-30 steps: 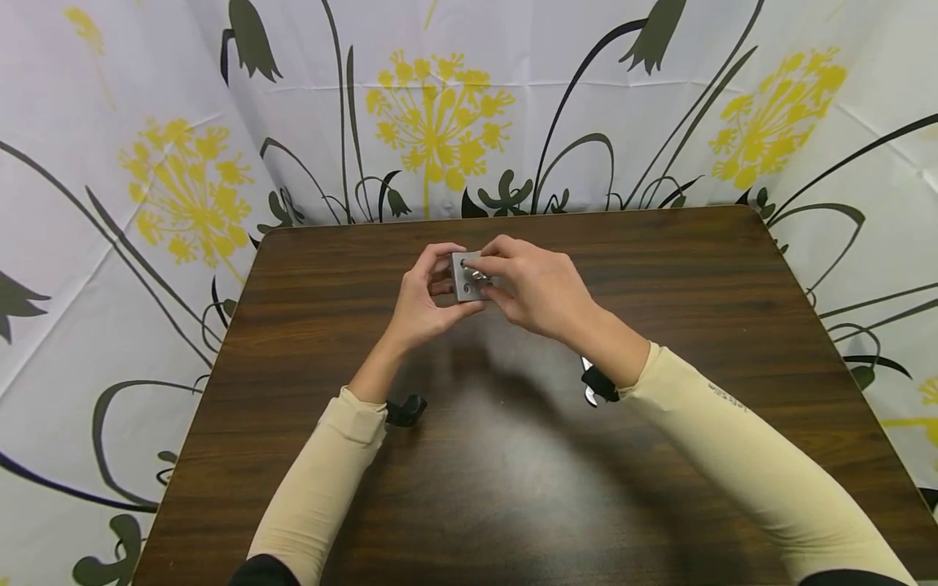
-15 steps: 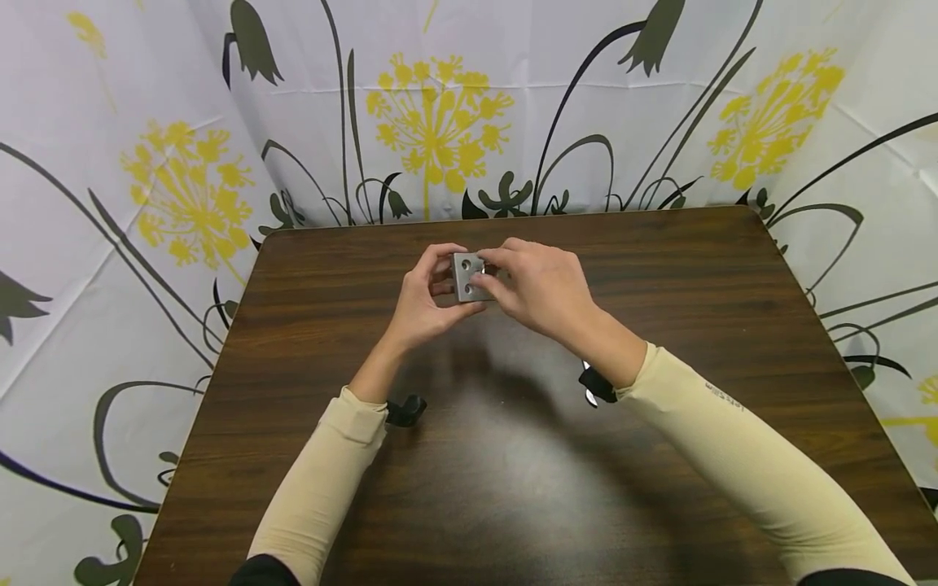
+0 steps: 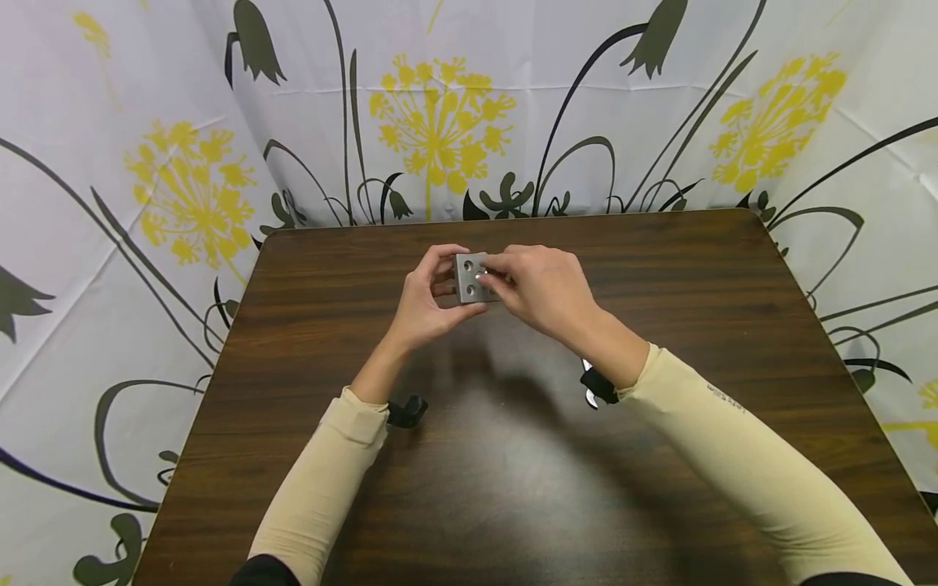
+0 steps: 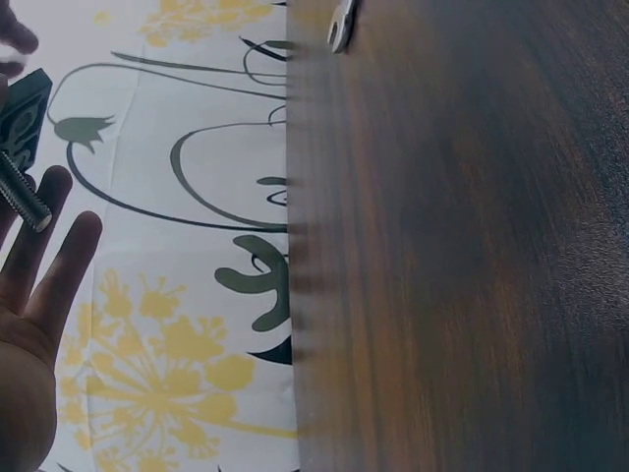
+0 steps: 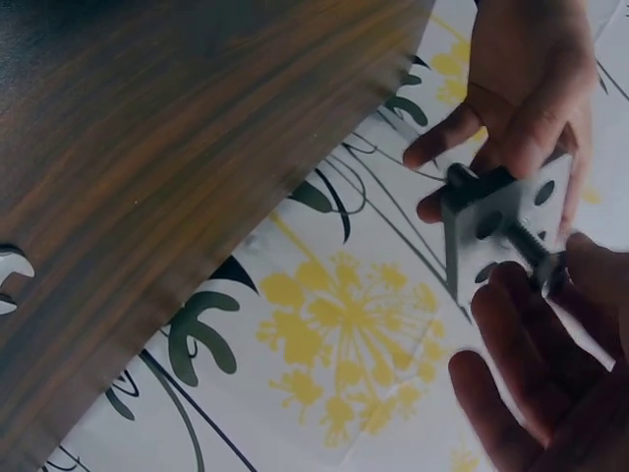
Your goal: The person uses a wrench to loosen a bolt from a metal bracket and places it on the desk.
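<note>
Head view: above the far half of a dark wood-grain table (image 3: 440, 505), a grey metal plate (image 3: 462, 278) is held up off the surface between two hands, its holed face turned toward the camera. By the left hand (image 3: 421, 308) the plate is grasped at its edges, the thumb being set along the bottom and fingers along the top. By the right hand (image 3: 545, 286) a bolt (image 5: 529, 246) is pinched between thumb and fingertips, close to that same face. In the right wrist view the bolt's threaded shaft is aimed at the middle of the plate (how far it is seated, if at all, cannot be told). In the left wrist view a threaded rod (image 4: 22, 200) is seen beside the plate, near two outstretched fingers of the left hand; whether it belongs to the bolt cannot be told.

On the table a wrench (image 5: 12, 264) is laid, partly hidden in the head view by a black wrist device (image 3: 599, 384). Both forearms are covered by pale yellow sleeves (image 3: 733, 456). Behind the table, white cloth (image 3: 308, 114) printed with yellow and grey-green flowers is hung.
</note>
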`<action>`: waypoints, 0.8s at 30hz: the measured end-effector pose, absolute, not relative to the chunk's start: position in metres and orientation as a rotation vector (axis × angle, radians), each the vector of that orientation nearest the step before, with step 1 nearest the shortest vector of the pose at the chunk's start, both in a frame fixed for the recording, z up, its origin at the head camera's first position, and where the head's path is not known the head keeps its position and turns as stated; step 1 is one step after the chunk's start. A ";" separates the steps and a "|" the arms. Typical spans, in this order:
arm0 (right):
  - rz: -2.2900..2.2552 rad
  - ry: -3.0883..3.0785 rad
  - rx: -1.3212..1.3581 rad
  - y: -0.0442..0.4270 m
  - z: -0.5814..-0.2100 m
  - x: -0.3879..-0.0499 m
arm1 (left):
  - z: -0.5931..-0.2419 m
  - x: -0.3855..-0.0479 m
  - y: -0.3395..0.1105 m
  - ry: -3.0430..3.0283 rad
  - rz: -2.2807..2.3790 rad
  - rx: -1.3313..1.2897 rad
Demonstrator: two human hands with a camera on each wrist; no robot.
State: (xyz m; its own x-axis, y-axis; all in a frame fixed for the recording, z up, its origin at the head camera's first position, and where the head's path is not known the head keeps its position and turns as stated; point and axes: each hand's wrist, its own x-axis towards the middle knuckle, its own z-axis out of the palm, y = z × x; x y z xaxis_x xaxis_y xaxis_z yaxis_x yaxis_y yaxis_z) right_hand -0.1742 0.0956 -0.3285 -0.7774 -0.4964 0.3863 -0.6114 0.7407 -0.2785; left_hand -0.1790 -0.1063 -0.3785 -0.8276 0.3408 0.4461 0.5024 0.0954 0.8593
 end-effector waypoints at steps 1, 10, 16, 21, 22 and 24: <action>0.579 -2.643 0.896 0.096 -0.328 -0.174 | -0.378 -0.179 -0.106 -2.223 -1.833 -0.858; 0.580 -2.655 0.851 0.095 -0.328 -0.174 | -0.378 -0.178 -0.108 -2.237 -1.828 -0.840; 0.596 -2.639 0.921 0.096 -0.326 -0.174 | -0.380 -0.179 -0.107 -2.214 -1.868 -0.827; 0.602 -2.670 0.845 0.096 -0.326 -0.174 | -0.380 -0.180 -0.108 -2.220 -1.867 -0.822; 0.603 -2.672 0.858 0.096 -0.326 -0.174 | -0.380 -0.179 -0.108 -2.226 -1.862 -0.819; 0.609 -2.663 0.898 0.097 -0.325 -0.174 | -0.380 -0.179 -0.108 -2.232 -1.856 -0.815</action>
